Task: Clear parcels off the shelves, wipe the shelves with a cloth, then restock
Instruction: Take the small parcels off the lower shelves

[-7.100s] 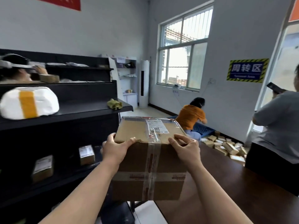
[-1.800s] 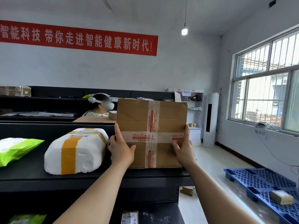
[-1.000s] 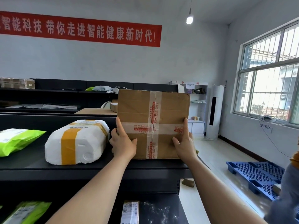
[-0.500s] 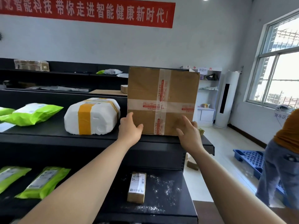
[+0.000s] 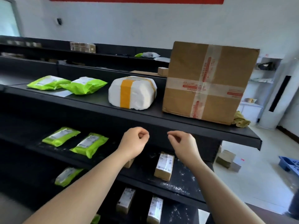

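Note:
The big taped cardboard box [image 5: 205, 84] stands on the top black shelf [image 5: 161, 122] at its right end, with no hand on it. A white foam parcel with a yellow band [image 5: 131, 92] lies just left of it. Crumpled behind the box's right corner is an olive cloth [image 5: 241, 121]. My left hand [image 5: 134, 143] and my right hand [image 5: 184, 146] hover side by side below the shelf's front edge. Both have curled fingers and hold nothing.
Green mailer bags [image 5: 64, 84] lie further left on the top shelf and more [image 5: 76, 142] on the shelf below. Small brown boxes [image 5: 164, 166] sit on the dusty lower shelves. Cartons [image 5: 226, 159] and a blue pallet [image 5: 289, 164] are on the floor at right.
Both hands have let go of the cardboard box and dropped below the shelf edge with fingers curling in. The box now stands alone on the shelf. My view has tilted down and left.

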Demonstrator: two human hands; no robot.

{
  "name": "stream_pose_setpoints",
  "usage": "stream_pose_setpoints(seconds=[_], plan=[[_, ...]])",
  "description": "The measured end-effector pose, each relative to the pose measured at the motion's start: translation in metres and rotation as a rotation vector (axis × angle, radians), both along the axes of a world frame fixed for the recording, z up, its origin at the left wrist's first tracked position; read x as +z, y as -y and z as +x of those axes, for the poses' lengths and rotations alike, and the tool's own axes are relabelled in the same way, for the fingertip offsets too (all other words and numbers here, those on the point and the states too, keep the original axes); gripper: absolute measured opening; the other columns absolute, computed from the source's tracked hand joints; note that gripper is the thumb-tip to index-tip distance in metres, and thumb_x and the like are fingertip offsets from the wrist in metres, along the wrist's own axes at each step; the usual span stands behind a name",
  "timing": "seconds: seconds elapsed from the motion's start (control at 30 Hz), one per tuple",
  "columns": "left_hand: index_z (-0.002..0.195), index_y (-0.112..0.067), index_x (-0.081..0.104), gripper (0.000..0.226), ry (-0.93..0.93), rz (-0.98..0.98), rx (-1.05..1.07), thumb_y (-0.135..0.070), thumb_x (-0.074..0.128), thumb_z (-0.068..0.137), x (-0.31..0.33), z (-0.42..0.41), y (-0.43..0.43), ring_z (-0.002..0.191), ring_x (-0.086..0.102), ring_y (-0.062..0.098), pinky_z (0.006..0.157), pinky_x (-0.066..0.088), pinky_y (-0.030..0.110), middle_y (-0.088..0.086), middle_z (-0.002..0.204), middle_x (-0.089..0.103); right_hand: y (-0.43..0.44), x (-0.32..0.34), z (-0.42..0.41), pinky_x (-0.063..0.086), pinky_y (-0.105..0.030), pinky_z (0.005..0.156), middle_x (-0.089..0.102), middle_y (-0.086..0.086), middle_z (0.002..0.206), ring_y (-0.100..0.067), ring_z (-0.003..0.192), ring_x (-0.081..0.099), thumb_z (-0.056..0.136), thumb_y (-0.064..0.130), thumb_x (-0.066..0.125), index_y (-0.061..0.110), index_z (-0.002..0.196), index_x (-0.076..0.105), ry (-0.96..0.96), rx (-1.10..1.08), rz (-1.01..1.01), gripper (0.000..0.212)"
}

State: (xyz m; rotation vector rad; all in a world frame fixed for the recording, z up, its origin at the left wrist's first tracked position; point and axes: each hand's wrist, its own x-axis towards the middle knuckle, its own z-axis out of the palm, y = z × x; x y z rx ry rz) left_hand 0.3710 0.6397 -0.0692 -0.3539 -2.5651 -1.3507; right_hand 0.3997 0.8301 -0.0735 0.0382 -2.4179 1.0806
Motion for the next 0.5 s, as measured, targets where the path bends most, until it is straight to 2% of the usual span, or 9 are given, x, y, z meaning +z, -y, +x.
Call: stream_pose_setpoints(seconds=[0.1, 0.17, 0.27, 0.37, 0.43, 0.5], plan=[[0.097, -0.028, 0.064, 0.008, 0.058, -0.013, 0.103, -0.028, 0.056, 0.093, -0.026, -0.001, 0.040, 0.083, 0.056, -0.001, 0.061, 0.039, 0.011, -0.018, 0.089, 0.060, 0.031, -0.024, -0.011, 0.044, -0.012, 0.066, 0.070, 0.011, 0.093, 0.000, 0.078, 0.062, 0.093, 0.026, 0.058, 0.021, 0.108, 0.072, 0.106, 0.083, -0.009, 0.021], [0.095, -0.030, 0.061, 0.006, 0.114, -0.004, 0.170, -0.028, 0.055, 0.094, -0.042, -0.001, 0.068, 0.085, 0.059, 0.003, 0.060, 0.040, 0.014, -0.016, 0.090, 0.060, 0.049, -0.038, -0.021, 0.041, -0.009, 0.055, 0.068, 0.013, 0.082, 0.004, 0.062, 0.060, 0.094, 0.028, 0.057, 0.022, 0.110, 0.071, 0.176, 0.118, -0.012, 0.022], [0.101, -0.024, 0.063, 0.011, 0.195, 0.019, 0.243, -0.027, 0.054, 0.096, -0.060, -0.004, 0.112, 0.094, 0.061, 0.013, 0.072, 0.047, 0.023, -0.009, 0.097, 0.062, 0.082, -0.055, -0.039, 0.039, -0.012, 0.043, 0.067, 0.010, 0.069, 0.000, 0.045, 0.054, 0.096, 0.028, 0.055, 0.022, 0.110, 0.070, 0.268, 0.155, -0.030, 0.022], [0.107, -0.017, 0.065, 0.019, 0.234, 0.023, 0.305, -0.027, 0.054, 0.096, -0.074, -0.010, 0.156, 0.099, 0.061, 0.016, 0.082, 0.049, 0.028, -0.002, 0.103, 0.065, 0.120, -0.068, -0.057, 0.038, -0.016, 0.043, 0.064, 0.010, 0.063, -0.002, 0.041, 0.049, 0.096, 0.028, 0.053, 0.021, 0.110, 0.070, 0.320, 0.200, -0.013, 0.022], [0.105, -0.017, 0.066, 0.018, 0.257, 0.059, 0.345, -0.026, 0.055, 0.095, -0.082, -0.015, 0.189, 0.097, 0.060, 0.015, 0.080, 0.048, 0.027, -0.003, 0.101, 0.064, 0.151, -0.075, -0.070, 0.040, -0.017, 0.047, 0.064, 0.014, 0.067, -0.001, 0.046, 0.051, 0.096, 0.028, 0.053, 0.022, 0.109, 0.070, 0.336, 0.229, 0.009, 0.023], [0.101, -0.019, 0.066, 0.015, 0.280, 0.077, 0.384, -0.027, 0.055, 0.094, -0.090, -0.021, 0.221, 0.094, 0.060, 0.014, 0.075, 0.046, 0.026, -0.005, 0.098, 0.063, 0.181, -0.081, -0.081, 0.047, -0.018, 0.056, 0.065, 0.017, 0.077, -0.002, 0.060, 0.059, 0.096, 0.028, 0.053, 0.022, 0.111, 0.069, 0.351, 0.244, 0.020, 0.024]])
